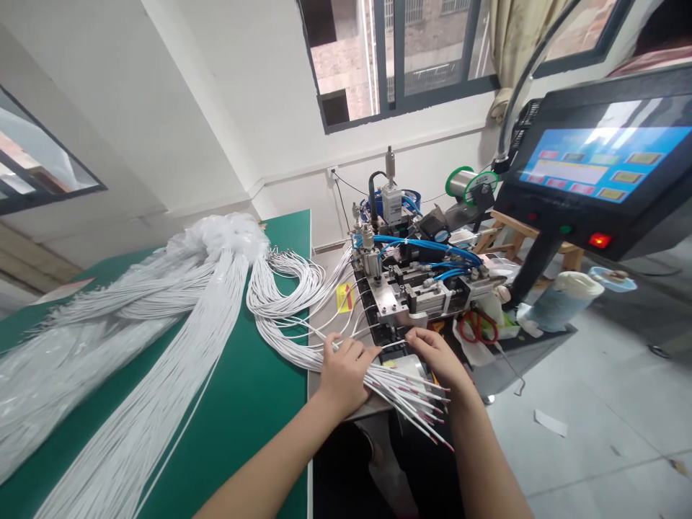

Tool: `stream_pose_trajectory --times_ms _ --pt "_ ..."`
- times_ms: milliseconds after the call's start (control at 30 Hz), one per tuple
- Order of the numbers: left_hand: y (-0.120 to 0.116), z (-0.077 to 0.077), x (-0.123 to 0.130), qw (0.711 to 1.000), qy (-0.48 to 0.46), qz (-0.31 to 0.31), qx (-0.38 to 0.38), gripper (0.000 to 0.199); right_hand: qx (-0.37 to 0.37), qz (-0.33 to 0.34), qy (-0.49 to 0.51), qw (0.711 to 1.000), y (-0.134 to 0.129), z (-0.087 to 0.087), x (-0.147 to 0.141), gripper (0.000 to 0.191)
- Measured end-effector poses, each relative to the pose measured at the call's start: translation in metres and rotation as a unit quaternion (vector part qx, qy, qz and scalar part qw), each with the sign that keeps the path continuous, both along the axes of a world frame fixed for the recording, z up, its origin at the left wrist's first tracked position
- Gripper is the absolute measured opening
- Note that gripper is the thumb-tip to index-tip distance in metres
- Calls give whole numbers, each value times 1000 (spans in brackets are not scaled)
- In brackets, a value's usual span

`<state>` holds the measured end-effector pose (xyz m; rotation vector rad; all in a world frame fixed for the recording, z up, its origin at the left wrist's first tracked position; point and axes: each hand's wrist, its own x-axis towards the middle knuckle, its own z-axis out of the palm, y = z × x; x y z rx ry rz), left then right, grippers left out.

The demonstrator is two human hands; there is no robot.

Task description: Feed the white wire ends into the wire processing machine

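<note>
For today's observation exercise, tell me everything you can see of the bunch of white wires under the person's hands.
The wires are thin, white and look plastic-coated. They lie in a loose bunch, curving from a plastic-wrapped bundle across the green table towards the machine. Their near ends fan out past the table edge, and several show short red tips. The left hand presses down on the fan; the right hand pinches one wire at the machine's front.

Wire workshop: soldering machine (pixel 411 274), cable bundles (pixel 178 317)
</note>
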<state>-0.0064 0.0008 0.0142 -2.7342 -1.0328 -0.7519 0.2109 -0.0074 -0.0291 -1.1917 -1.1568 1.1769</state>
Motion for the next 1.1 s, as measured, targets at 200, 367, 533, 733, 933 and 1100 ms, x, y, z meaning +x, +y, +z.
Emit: stream_pose_trajectory --times_ms 200,367,533,733,933,1100 --pt "1 -1 0 1000 0 2 -2 41 -7 -3 -4 1000 1 -6 1 36" --pt "1 -4 -2 1000 -2 4 -16 40 16 -22 -3 1000 -3 -7 -1 39" --pt "1 -3 -3 1000 -9 4 -19 39 19 -51 -22 998 -8 -8 -1 41" --pt "2 -5 -3 1000 -14 5 -12 37 45 -90 -42 994 -14 -5 4 42" --pt "2 -6 -3 1000 -23 5 -7 35 50 -103 -61 992 -17 -2 6 43" --pt "-1 -1 -2 999 -28 16 -17 40 46 -106 -65 991 -20 0 6 42"
